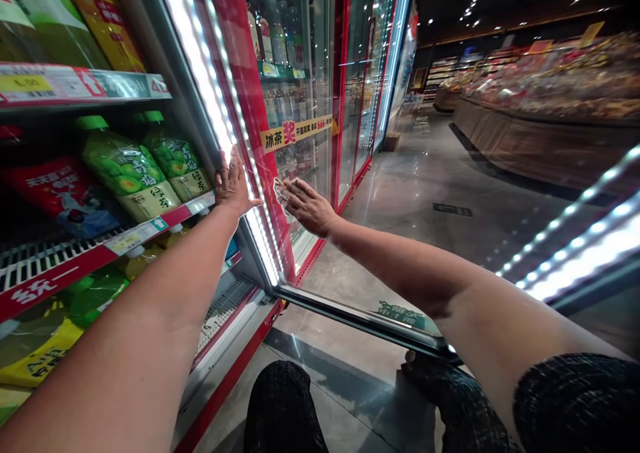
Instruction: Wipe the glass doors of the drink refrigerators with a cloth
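Note:
My left hand (231, 185) rests with spread fingers against the edge of the cooler frame, beside a bright LED strip (200, 60). My right hand (307, 205) presses a small pale cloth (281, 196) flat to the glass of the open cooler door; part of the cloth is hidden under the fingers. The door's dark bottom rail (360, 318) crosses in front of my knees. Left of my left hand, green-capped tea bottles (127, 173) stand on a shelf with a price rail (135, 236).
A red drink pack (67, 190) and more bottles (45, 346) fill the shelves at left. Beyond the glass stand other red-framed coolers (345, 93), one with a yellow sticker strip (300, 132). A wood-sided display (540, 136) piled with goods stands across the shiny floor (405, 200).

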`<state>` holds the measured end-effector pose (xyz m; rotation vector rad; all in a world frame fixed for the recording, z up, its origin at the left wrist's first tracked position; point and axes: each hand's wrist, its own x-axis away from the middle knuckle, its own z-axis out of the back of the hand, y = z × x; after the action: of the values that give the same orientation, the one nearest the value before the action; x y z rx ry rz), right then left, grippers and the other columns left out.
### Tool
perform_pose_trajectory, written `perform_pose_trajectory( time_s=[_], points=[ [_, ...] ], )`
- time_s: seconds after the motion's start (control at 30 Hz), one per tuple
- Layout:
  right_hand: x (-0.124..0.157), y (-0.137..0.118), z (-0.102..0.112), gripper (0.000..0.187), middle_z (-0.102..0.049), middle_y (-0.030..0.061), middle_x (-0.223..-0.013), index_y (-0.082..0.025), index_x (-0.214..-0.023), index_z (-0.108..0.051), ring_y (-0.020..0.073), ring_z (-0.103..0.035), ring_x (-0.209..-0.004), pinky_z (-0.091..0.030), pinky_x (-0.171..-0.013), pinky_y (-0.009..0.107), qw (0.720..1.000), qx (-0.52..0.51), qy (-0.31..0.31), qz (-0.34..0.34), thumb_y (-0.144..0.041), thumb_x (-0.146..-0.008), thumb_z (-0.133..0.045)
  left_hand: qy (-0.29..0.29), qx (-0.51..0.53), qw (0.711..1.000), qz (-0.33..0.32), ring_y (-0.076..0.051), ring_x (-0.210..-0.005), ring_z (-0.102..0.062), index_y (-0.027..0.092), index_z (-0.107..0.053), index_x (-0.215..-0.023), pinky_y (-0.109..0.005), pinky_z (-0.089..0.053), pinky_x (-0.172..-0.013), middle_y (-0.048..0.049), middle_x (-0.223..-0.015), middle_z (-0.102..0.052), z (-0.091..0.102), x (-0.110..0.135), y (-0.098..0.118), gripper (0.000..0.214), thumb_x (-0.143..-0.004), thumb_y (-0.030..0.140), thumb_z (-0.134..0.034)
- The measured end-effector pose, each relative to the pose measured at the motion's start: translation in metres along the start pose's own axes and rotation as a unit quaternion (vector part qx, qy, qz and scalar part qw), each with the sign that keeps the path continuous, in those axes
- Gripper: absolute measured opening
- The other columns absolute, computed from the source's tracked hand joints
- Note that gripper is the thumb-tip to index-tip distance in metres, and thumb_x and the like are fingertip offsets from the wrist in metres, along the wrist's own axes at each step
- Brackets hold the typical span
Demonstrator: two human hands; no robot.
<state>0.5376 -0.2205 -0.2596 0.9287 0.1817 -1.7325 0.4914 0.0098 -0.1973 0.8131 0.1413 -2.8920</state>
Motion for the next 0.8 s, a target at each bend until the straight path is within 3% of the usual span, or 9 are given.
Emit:
perform_pose_trajectory(
  time_s=[0.13,0.33,0.43,0.6,0.7,0.8],
  points=[
    [0.011,0.001,0.001,0.049,-0.045,0.0066,-0.163,-0.019,-0.15,-0.049,0.0213,-0.024,-0.158,-0.022,-0.134,0.052,1.0,0.012,-0.005,0.021,-0.011,-0.102,-0.046,0.004,0.016,1.0,0.009,-0.035,-0.16,0.016,0.005,0.001,-0.165,-0.057,-0.006,-0.129,-0.0216,-0.173,0.002,0.001,0.001,0.003,0.139,-0.071,0.068,-0.078],
    [-0.012,0.014,0.029,0.049,-0.038,0.0075,-0.167,-0.02,-0.153,-0.047,0.0239,-0.02,-0.16,-0.018,-0.133,0.057,0.999,0.024,0.032,-0.03,-0.013,-0.104,-0.043,0.08,0.061,0.995,-0.024,-0.035,-0.161,0.007,0.006,-0.011,-0.165,-0.052,0.011,-0.129,-0.0233,-0.172,-0.013,0.002,0.004,0.0,0.127,-0.073,0.056,-0.082],
    [-0.008,0.01,0.026,0.049,-0.04,0.0087,-0.166,-0.019,-0.152,-0.048,0.0239,-0.021,-0.159,-0.019,-0.133,0.058,0.999,0.013,0.022,-0.036,-0.011,-0.103,-0.044,0.097,0.052,0.992,-0.062,-0.034,-0.161,0.008,0.008,-0.007,-0.166,-0.05,0.012,-0.129,-0.0224,-0.173,-0.004,0.005,-0.001,-0.004,0.129,-0.073,0.057,-0.081],
    [0.009,0.001,0.019,0.047,-0.045,0.0067,-0.163,-0.02,-0.148,-0.053,0.0227,-0.027,-0.157,-0.025,-0.132,0.055,1.0,0.005,-0.029,-0.009,-0.012,-0.103,-0.045,0.059,0.027,0.994,-0.093,-0.035,-0.16,0.014,0.0,0.001,-0.164,-0.048,0.005,-0.13,-0.0265,-0.171,0.01,0.005,-0.013,-0.004,0.141,-0.069,0.061,-0.084],
    [0.002,0.006,0.031,0.052,-0.037,0.0054,-0.168,-0.022,-0.153,-0.048,0.0227,-0.023,-0.159,-0.02,-0.133,0.055,0.999,0.007,-0.031,-0.022,-0.01,-0.102,-0.045,0.042,0.026,0.995,-0.081,-0.037,-0.159,0.015,-0.003,0.004,-0.163,-0.049,0.003,-0.13,-0.0293,-0.169,0.013,0.0,-0.015,-0.001,0.15,-0.064,0.064,-0.086],
    [-0.012,0.014,0.045,0.058,-0.029,0.0051,-0.171,-0.024,-0.157,-0.042,0.0238,-0.015,-0.161,-0.013,-0.133,0.059,0.999,0.011,0.012,-0.052,-0.009,-0.101,-0.045,0.033,0.028,0.997,-0.068,-0.037,-0.158,0.019,-0.003,0.007,-0.162,-0.052,0.005,-0.129,-0.0296,-0.169,0.016,-0.004,-0.016,0.0,0.155,-0.06,0.068,-0.085]
  ],
)
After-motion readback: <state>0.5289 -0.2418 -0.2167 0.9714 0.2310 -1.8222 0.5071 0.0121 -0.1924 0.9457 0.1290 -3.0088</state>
